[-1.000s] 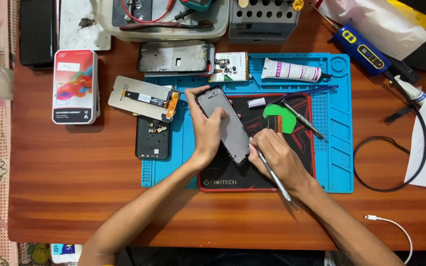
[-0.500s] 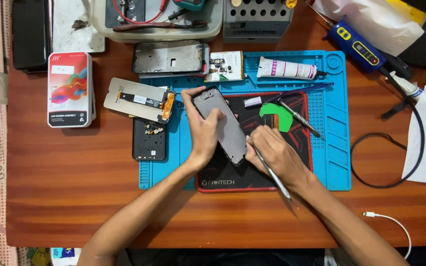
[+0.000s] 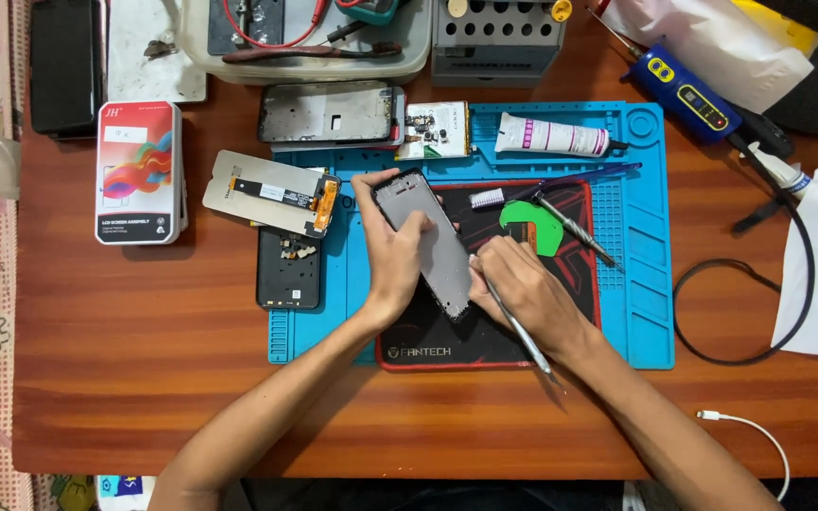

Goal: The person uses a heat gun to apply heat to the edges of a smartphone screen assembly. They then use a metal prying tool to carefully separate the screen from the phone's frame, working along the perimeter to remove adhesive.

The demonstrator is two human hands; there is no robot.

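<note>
Risk of slipping while I work on the phone frame

On the blue work mat (image 3: 636, 322), my left hand (image 3: 395, 260) grips the phone frame (image 3: 433, 246) lying tilted on the black pad (image 3: 560, 293); my right hand (image 3: 518, 284) pinches a thin metal tool (image 3: 520, 331) at its edge. If I press too hard, the tip may slip and scratch the frame or my fingers.

The grey phone frame (image 3: 433, 248) lies tilted on the black mat, top end toward the upper left. A thin metal tool (image 3: 515, 326) slants against its right edge.
</note>
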